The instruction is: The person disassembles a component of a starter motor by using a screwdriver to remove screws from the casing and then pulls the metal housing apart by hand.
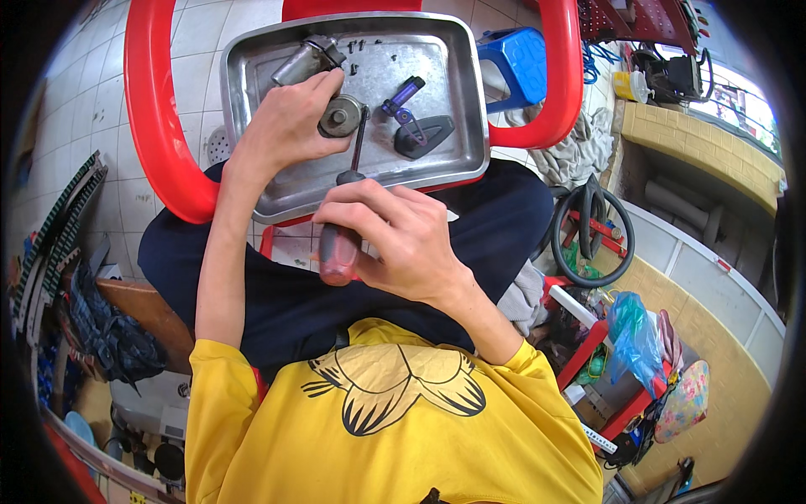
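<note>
Right now, the left hand (290,122) is holding a round metal part (340,118) over the middle of the metal tray (457,84), its thumb and fingers closing around the side of the piece. Above the near rim of the tray, the right hand (390,235) is gripping a screwdriver (338,252), its fingers wrapping the red and black handle. The dark shaft is reaching over the tray toward the right edge of the round part; whether the tip is actually touching, I cannot tell.

Inside the tray, a metal cylinder (298,64) is lying toward the far left corner, and several small dark screws (353,70) are sitting loose near the far side. A purple and black piece (403,97) is resting right of the tray's middle, with a dark grey teardrop-shaped piece (425,137) lying nearer the tray's right wall.

Around the tray, a red plastic chair (151,109) is curving its arms past the left and right sides. A blue stool (518,65) is standing just beyond the tray's right rim, while a black rubber ring (623,250) is leaning farther out, to the right of the tray and nearer the person.
</note>
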Demonstrator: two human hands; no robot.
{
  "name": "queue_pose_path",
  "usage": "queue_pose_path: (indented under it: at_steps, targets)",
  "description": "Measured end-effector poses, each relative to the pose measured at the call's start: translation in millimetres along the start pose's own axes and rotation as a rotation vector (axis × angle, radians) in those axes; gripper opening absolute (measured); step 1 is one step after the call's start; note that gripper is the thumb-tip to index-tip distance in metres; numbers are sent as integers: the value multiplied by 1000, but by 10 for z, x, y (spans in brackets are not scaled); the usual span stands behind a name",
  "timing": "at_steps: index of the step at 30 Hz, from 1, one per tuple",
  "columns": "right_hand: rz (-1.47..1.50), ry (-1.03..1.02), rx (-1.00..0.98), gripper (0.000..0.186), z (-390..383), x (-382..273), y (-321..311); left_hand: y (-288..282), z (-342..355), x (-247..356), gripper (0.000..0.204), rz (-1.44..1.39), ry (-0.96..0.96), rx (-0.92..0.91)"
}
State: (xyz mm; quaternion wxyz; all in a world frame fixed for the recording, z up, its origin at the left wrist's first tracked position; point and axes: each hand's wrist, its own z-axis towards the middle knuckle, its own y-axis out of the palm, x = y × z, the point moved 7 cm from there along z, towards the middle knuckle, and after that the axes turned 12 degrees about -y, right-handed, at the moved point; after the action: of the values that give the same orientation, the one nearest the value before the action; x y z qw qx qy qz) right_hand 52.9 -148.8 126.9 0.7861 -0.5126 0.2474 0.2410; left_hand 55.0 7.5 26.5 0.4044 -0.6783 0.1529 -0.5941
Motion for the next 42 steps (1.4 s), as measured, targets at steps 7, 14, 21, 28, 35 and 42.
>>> queue_pose_path:
  at_steps: [7, 14, 21, 28, 35, 42]
  targets:
    - [52, 116, 183, 54, -17, 102, -259, -6, -12, -17, 53, 21, -8, -9]
    - [-21, 94, 192, 40, -58, 227, -669, 15, -17, -56, 52, 50, -27, -23]
    - [41, 63, 378, 32, -116, 513, -818, 15, -19, -73, 52, 23, -38, -15]
    - [-92, -77, 158, 24, 205, 1225, -527, -18, 27, -36, 51, -5, -80, -38]
    - [-261, 43, 96, 27, -93, 1616, 36, -18, 53, -58, 53, 13, -77, -6]
    - [-214, 135, 26, 30, -54, 1646, 191, -10, 44, -50, 51, 8, -75, -4]
